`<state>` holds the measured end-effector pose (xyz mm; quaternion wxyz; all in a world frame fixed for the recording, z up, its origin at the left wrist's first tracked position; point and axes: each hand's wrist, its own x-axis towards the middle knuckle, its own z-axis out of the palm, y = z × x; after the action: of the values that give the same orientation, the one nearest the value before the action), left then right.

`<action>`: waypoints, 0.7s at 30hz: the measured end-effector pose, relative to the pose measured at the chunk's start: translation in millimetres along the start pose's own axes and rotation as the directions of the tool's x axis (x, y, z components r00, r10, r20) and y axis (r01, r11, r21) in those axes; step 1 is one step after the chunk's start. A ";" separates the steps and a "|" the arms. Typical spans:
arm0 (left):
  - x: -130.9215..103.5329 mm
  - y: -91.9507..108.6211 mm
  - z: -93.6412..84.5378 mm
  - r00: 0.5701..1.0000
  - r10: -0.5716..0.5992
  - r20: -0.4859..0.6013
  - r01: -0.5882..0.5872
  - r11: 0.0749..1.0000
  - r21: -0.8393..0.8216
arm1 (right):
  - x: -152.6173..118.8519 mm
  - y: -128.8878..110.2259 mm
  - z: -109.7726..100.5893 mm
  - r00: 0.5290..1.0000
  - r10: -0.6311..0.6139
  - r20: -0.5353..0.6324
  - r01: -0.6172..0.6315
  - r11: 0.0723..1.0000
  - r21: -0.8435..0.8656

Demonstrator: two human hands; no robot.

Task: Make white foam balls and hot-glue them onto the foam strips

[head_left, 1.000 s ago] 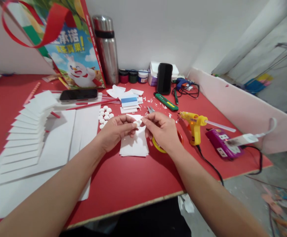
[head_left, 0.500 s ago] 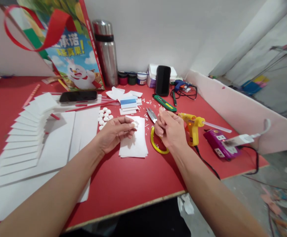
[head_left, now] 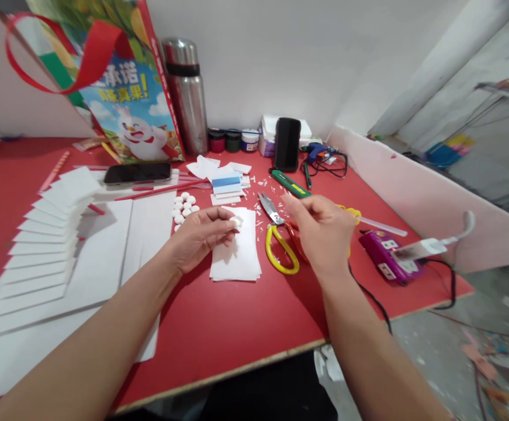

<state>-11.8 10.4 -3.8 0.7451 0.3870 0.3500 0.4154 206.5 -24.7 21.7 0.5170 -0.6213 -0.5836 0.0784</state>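
Observation:
My left hand (head_left: 204, 234) pinches a small white piece (head_left: 237, 222) between thumb and fingertips, above a stack of white paper (head_left: 235, 260). Just left of that hand lie several round white pieces (head_left: 186, 204) in a cluster. My right hand (head_left: 324, 234) is closed, thumb against the curled fingers; whatever it may hold is too small or hidden to name. It covers most of a yellow glue gun (head_left: 354, 213), whose clear glue stick (head_left: 388, 225) pokes out to the right. Scissors (head_left: 283, 248) with a yellow handle loop lie open between the hands, partly behind the right one.
White cards (head_left: 39, 248) fan out at the left. Behind stand a gift bag (head_left: 144, 117), a steel flask (head_left: 190, 105), paint jars (head_left: 233, 140) and a black phone (head_left: 287, 143). A green cutter (head_left: 290, 182) lies near paper scraps. A purple power strip (head_left: 379, 257) sits right.
My right hand has moved right, away from the scissors and across the glue gun, uncovering more of the scissors' handles. My left hand has stayed nearly still with the white piece.

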 end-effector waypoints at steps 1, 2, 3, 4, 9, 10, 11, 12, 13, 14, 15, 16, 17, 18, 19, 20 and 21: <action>-0.2 0.4 -0.1 1.000 0.000 -0.002 0.000 1.000 0.002 | -6.3 -4.8 -11.4 0.999 -0.035 -0.036 0.031 0.993 -0.113; -0.4 0.6 -0.2 1.000 -0.001 -0.004 0.001 1.000 0.002 | -13.9 -7.6 -23.6 0.994 -0.093 -0.057 0.079 0.975 -0.207; -0.4 0.7 -0.4 1.000 0.000 -0.004 0.000 1.000 0.000 | -22.0 -7.8 -36.1 0.988 -0.149 -0.037 0.133 0.951 -0.278; -0.4 0.6 -0.5 1.000 0.002 -0.003 -0.002 1.000 -0.002 | -30.0 -4.8 -48.6 0.981 -0.192 -0.015 0.177 0.928 -0.327; 1.0 -2.0 0.5 0.999 0.021 0.029 -0.021 1.000 0.010 | -41.4 46.9 -94.0 0.973 -0.213 0.089 0.224 0.778 -0.586; 1.2 -2.7 1.0 0.999 0.025 0.035 -0.026 1.000 0.016 | -36.0 58.3 -97.2 0.982 -0.169 0.088 0.187 0.759 -0.624; 1.3 -3.3 1.7 0.999 0.029 0.039 -0.030 0.999 0.023 | -28.7 67.9 -98.3 0.992 -0.098 0.076 0.124 0.755 -0.644; 1.2 -3.8 2.5 0.999 0.033 0.041 -0.035 0.999 0.030 | -20.1 75.3 -97.6 0.995 -0.011 0.098 0.070 0.775 -0.628; 1.0 -4.1 3.1 0.999 0.035 0.041 -0.037 0.999 0.037 | -11.0 80.5 -95.7 0.981 0.094 0.169 0.026 0.802 -0.596; 0.7 -4.3 3.7 0.998 0.036 0.041 -0.038 0.998 0.043 | -2.3 83.7 -92.9 0.953 0.184 0.240 -0.013 0.818 -0.575; 0.4 -4.3 4.1 0.999 0.034 0.041 -0.036 0.998 0.047 | 5.3 85.3 -89.9 0.929 0.246 0.276 -0.049 0.822 -0.567; 0.1 -4.2 4.3 0.999 0.031 0.043 -0.033 0.998 0.048 | 10.9 85.8 -86.9 0.913 0.287 0.288 -0.078 0.819 -0.569; -0.1 -4.0 4.4 0.999 0.028 0.044 -0.030 0.998 0.047 | 14.2 85.5 -84.4 0.912 0.307 0.274 -0.101 0.813 -0.573; -0.3 -3.8 4.3 0.999 0.026 0.044 -0.028 0.999 0.042 | 15.0 84.7 -82.4 0.921 0.310 0.238 -0.125 0.811 -0.571; -0.3 -3.7 4.3 0.999 0.026 0.042 -0.028 0.999 0.033 | 13.3 83.3 -81.0 0.933 0.304 0.193 -0.151 0.816 -0.557; -0.3 -3.7 4.3 0.999 0.025 0.039 -0.026 0.999 0.023 | 9.7 81.1 -80.1 0.943 0.299 0.146 -0.182 0.832 -0.524; -0.2 -3.8 4.4 0.999 0.023 0.036 -0.023 1.000 0.014 | 4.5 77.8 -79.5 0.948 0.302 0.104 -0.222 0.858 -0.463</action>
<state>-6.9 7.6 -5.1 0.7436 0.4037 0.3350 0.4145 313.7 -48.1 2.9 0.2927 -0.7877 -0.5381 0.0660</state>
